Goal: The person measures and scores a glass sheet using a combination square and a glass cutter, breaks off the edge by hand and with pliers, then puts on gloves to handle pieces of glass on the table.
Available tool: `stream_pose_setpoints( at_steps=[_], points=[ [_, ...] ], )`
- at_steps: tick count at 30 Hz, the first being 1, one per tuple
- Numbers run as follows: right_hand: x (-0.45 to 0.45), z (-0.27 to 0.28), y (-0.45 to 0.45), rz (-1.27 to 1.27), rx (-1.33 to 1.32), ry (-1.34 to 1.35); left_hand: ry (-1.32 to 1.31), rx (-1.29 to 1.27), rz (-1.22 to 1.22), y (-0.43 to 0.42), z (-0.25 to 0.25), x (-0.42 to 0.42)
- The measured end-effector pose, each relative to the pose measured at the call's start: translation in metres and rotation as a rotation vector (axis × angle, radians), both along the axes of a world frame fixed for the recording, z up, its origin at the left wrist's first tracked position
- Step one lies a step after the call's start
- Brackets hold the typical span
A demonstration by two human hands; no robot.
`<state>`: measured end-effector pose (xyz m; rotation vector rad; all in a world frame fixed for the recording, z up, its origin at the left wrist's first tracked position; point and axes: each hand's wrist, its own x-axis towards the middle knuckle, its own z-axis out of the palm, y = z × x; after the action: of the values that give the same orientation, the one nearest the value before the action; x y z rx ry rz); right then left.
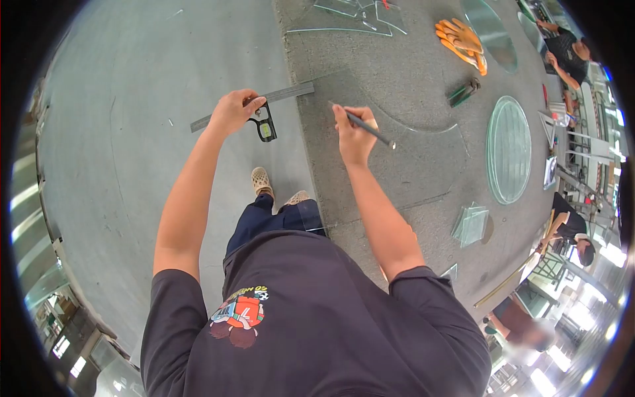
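One printed shirt (297, 324); left fingers (254, 105) clamped on one combination square (286, 92); right fingers (341, 118) on one pen-like tool (372, 130).

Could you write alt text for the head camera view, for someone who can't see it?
A person's left hand grips a metal ruler with a black attachment, while the right hand holds a dark pen-like tool over a clear glass sheet on a grey table. Oval glass panes and orange gloves lie beyond.

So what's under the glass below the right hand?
Through the clear glass, mostly the grey table shows. Whatever lies where the right hand and forearm block the view can't be seen.
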<state>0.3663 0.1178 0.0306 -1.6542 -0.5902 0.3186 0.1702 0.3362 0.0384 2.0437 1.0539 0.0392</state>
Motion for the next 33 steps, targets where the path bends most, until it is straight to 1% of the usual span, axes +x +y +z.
stream_pose_setpoints(
  at_steps=[5, 8, 11, 14, 18, 21, 24, 25, 26, 27, 28, 29, 30, 31, 32, 33],
  points=[
    [0.011, -0.006, 0.041, -0.025, -0.019, 0.007, -0.014, -0.025, 0.018, -0.003, 0.007, 0.001],
    [0.016, -0.018, 0.036, 0.003, -0.033, -0.128, 0.004, -0.03, 0.023, -0.002, 0.009, 0.002],
    [0.019, -0.022, 0.037, -0.017, -0.028, -0.131, 0.003, -0.037, 0.025, -0.002, 0.008, 0.004],
    [0.025, -0.022, 0.036, -0.03, -0.049, -0.192, 0.008, -0.015, 0.006, 0.001, 0.01, 0.008],
    [0.039, -0.017, 0.037, -0.053, -0.082, -0.164, 0.019, -0.026, -0.005, 0.003, 0.006, 0.011],
    [0.041, -0.019, 0.038, -0.017, -0.068, -0.316, -0.017, -0.016, 0.014, 0.004, 0.002, 0.013],
    [0.041, -0.021, 0.037, -0.04, -0.124, -0.218, -0.018, -0.067, 0.001, 0.0, 0.002, 0.007],
    [0.043, -0.042, 0.032, -0.048, -0.101, -0.158, -0.033, -0.07, -0.013, 0.004, 0.002, 0.011],
    [0.048, -0.051, 0.036, -0.056, -0.045, -0.12, -0.027, 0.093, -0.038, 0.003, -0.011, 0.01],
    [0.041, -0.016, 0.035, -0.006, -0.126, 0.112, -0.1, 0.161, -0.031, 0.002, -0.022, 0.009],
    [0.053, -0.056, 0.031, 0.005, -0.077, 0.025, -0.005, 0.111, -0.056, 0.005, -0.011, 0.013],
    [0.039, -0.042, 0.028, -0.062, -0.056, -0.098, -0.004, 0.083, -0.037, 0.002, -0.007, 0.012],
    [0.031, -0.039, 0.021, -0.083, -0.061, -0.165, 0.026, 0.093, -0.038, 0.001, -0.01, 0.01],
    [0.022, -0.025, 0.013, -0.092, -0.04, -0.249, -0.034, 0.018, 0.0, 0.0, -0.016, 0.007],
    [0.014, 0.004, 0.0, -0.083, -0.071, -0.493, -0.025, 0.022, -0.009, -0.002, -0.007, 0.007],
    [0.008, 0.021, -0.015, -0.104, -0.042, -0.553, -0.032, 0.037, -0.02, -0.005, -0.005, 0.005]
  ],
)
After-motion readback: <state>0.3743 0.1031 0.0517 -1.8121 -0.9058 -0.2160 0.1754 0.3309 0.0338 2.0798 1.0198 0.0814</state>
